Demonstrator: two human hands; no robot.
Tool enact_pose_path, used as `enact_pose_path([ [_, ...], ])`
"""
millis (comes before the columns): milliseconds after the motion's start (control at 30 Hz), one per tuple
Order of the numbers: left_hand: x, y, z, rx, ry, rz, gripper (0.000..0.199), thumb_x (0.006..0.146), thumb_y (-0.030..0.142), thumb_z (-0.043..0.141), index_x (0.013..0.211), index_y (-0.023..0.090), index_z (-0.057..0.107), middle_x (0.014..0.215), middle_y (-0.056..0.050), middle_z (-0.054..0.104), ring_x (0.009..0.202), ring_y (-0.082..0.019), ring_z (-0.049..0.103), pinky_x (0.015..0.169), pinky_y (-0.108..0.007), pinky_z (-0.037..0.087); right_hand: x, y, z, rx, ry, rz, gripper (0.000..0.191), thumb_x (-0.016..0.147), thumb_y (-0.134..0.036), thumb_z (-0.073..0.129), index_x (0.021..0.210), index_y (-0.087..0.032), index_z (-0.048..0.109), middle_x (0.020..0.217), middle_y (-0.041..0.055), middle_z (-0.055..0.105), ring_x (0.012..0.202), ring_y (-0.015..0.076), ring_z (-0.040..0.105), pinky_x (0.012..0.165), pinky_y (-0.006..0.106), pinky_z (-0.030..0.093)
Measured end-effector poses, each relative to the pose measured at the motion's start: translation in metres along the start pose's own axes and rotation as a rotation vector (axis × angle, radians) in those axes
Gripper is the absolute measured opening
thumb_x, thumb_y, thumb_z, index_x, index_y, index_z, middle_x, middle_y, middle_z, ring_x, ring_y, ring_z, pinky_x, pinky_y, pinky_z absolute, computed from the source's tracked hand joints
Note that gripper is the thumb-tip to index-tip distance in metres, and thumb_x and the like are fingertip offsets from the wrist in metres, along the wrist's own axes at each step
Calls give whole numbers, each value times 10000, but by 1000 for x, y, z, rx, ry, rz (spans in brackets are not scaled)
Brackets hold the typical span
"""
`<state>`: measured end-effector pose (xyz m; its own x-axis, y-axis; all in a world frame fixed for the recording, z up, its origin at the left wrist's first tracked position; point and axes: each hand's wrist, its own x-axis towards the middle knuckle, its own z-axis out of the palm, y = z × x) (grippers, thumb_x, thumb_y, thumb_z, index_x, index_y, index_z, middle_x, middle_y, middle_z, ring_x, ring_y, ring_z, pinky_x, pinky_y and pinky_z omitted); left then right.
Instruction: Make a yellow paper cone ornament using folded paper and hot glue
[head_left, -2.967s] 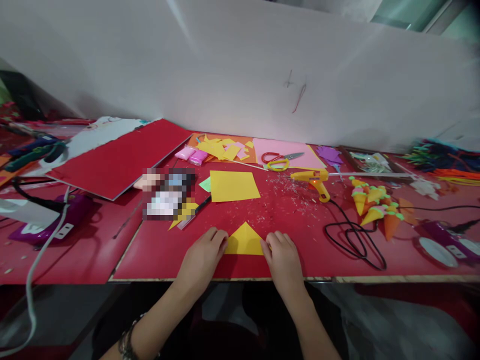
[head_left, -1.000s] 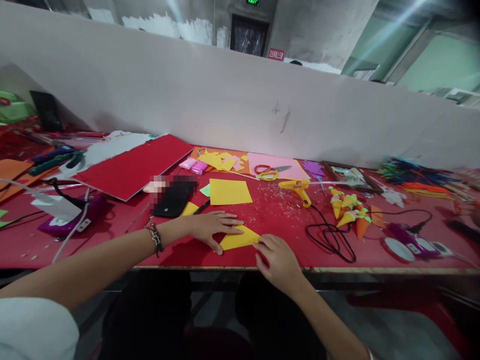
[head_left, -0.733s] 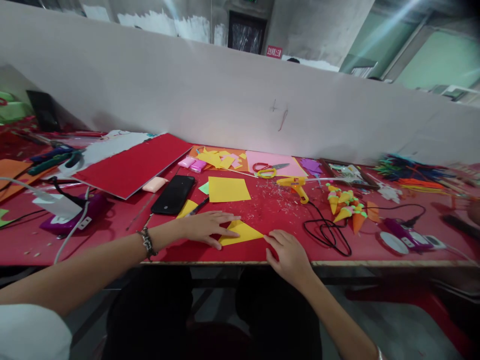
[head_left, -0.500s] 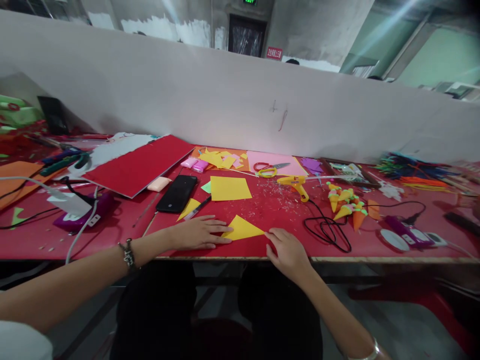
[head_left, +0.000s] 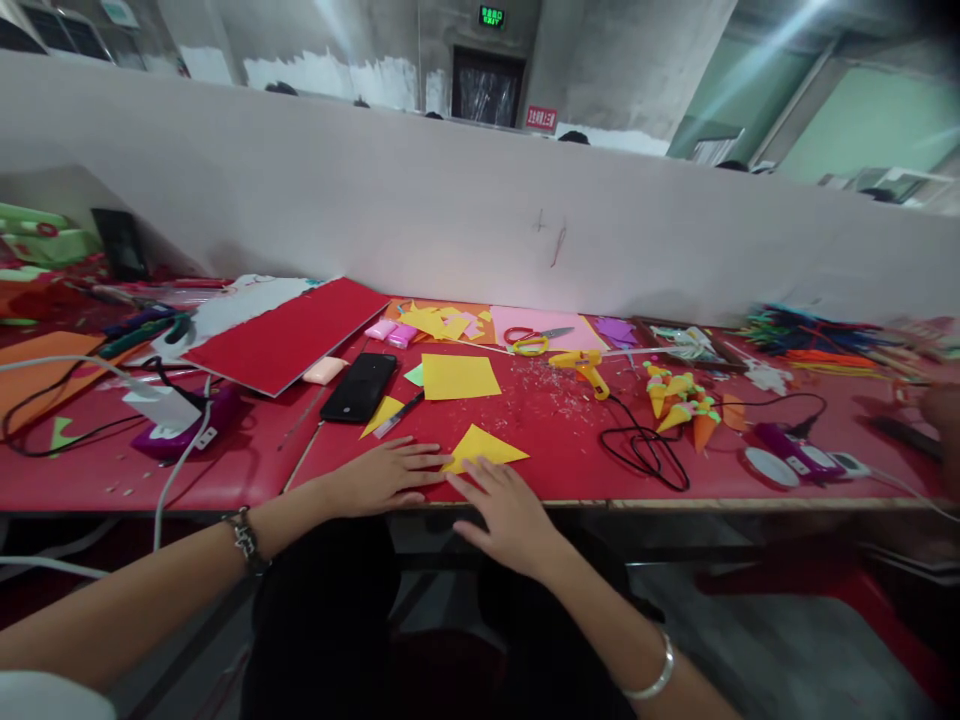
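A yellow sheet of paper (head_left: 487,446), folded to a triangle, lies at the front edge of the red table. My left hand (head_left: 390,473) rests flat with its fingers out, the tips touching the paper's left corner. Over the paper's lower edge spreads my right hand (head_left: 506,513), fingers apart, covering part of the fold. Behind them lie a flat yellow square of paper (head_left: 460,376), a dark pen-like cutter (head_left: 400,413), a small yellow piece (head_left: 381,415) and a black phone (head_left: 360,387).
A yellow glue gun (head_left: 583,369) with a coiled black cord stands right of centre, near scissors (head_left: 536,340) and small paper cones (head_left: 679,405). A red board (head_left: 289,335) lies left. Purple power strips (head_left: 799,455) sit at both sides. Part of another person's hand (head_left: 941,415) shows far right.
My right hand has moved left from the paper's right corner to its lower edge near my left hand. My left hand stays at the left corner. The view has tilted up slightly.
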<state>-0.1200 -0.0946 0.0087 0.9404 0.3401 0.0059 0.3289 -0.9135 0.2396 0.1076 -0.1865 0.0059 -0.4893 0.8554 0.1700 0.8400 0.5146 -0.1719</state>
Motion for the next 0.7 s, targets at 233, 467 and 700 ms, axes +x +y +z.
enact_pose_path([
  [233,-6,7,1,-95,61,-42,427,859,366,390,1278,285,373,1288,-16,460,1243,-166,326,1034,-344,235,-6,0,9,-7,27,132,504,839,-465,357,1264,-198,402,1303,63,443,1215,200,354,990,394,266],
  [467,-19,9,0,-170,82,-120,374,870,221,325,1209,255,480,1242,-6,506,1151,-144,442,984,-276,335,-14,26,-15,-93,32,241,414,847,-402,361,1139,-166,537,1165,71,563,1079,203,489,883,336,388],
  [700,-20,8,-2,-166,96,-125,384,835,195,356,1183,256,506,1208,-8,532,1116,-152,470,970,-282,350,-16,46,-24,-223,2,378,391,835,-378,393,1061,-118,579,1078,141,592,1004,236,530,800,349,422],
])
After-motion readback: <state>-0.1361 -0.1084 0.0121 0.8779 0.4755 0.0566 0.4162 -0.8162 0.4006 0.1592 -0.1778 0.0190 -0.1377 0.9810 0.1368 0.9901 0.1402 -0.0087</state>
